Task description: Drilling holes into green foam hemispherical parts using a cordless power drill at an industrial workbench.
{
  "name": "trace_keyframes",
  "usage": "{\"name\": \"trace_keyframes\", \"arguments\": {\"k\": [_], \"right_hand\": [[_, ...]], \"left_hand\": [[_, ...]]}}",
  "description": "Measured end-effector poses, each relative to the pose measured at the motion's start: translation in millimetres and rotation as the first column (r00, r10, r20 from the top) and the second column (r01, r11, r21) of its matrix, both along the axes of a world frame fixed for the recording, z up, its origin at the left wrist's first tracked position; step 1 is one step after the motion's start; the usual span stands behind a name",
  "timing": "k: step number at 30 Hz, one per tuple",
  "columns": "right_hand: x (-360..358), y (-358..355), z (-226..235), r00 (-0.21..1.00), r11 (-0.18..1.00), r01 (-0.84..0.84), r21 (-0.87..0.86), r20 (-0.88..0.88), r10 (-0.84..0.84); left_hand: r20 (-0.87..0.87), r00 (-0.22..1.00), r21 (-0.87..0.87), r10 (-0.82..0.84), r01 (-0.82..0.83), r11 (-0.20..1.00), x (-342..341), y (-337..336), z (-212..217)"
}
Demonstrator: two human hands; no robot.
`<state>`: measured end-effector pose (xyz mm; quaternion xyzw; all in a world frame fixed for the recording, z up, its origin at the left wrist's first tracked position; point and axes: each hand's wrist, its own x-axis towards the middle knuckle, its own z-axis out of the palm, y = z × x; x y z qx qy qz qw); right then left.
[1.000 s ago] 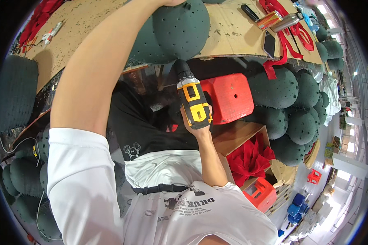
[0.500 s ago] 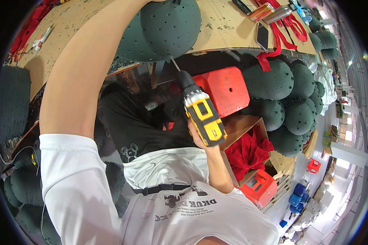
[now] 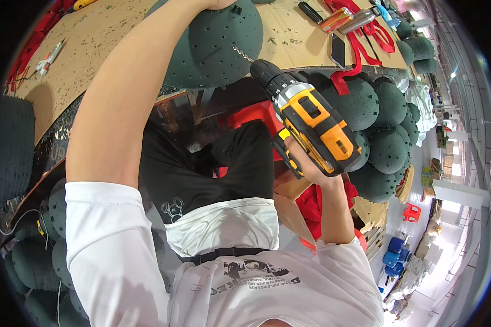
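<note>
My right hand point(image 3: 305, 162) is wrapped round the grip of a yellow and black cordless drill point(image 3: 316, 117). A thin spiral drill bit point(image 3: 243, 53) sticks out of its chuck toward the upper left. The bit's tip shows against a dark green dome point(image 3: 210, 57) dotted with small holes; whether it touches the surface I cannot tell. That dome leans at the table's near edge. My left arm reaches up over it, and my left hand point(image 3: 219, 4) holds the dome at its top, with the fingers mostly cut off by the picture's edge.
On the cardboard-covered table point(image 3: 106, 46) lie green scraps, a phone point(image 3: 337, 50), red ribbon point(image 3: 360, 57) and a metal bottle point(image 3: 359, 20). Studded green domes point(image 3: 387, 151) are piled at the right. A red stool point(image 3: 253, 113) and a box of red fabric point(image 3: 294, 210) stand near my legs.
The drill has swung to the right and nearer to me, and its bit now points higher on the dome, away from the lower rim. The dome has turned and shifted slightly left under my left hand.
</note>
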<state>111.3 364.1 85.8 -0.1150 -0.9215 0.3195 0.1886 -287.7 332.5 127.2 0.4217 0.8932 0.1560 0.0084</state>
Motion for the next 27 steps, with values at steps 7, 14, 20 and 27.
{"name": "trace_keyframes", "arguments": {"k": [7, 14, 20, 27], "right_hand": [[-17, 0, 16, 1.0, 0.994, -0.022, 0.109, 0.025, 0.019], [-22, -3, 21, 0.998, 0.988, -0.046, 0.146, 0.049, 0.039], [-25, -6, 28, 0.996, 0.996, 0.035, 0.085, 0.074, -0.041], [-20, 2, 37, 0.989, 0.974, -0.101, 0.204, 0.124, 0.077]], "left_hand": [[0.008, 1.0, -0.002, 0.008, -0.008, 1.0, 0, 0, 0], [0.016, 1.0, 0.001, 0.016, -0.016, 1.0, 0, 1, 0], [0.101, 0.995, -0.024, -0.008, 0.01, 1.0, -12, 5, -1], [0.213, 0.971, -0.208, -0.109, 0.154, 0.966, -21, 3, 19]]}}
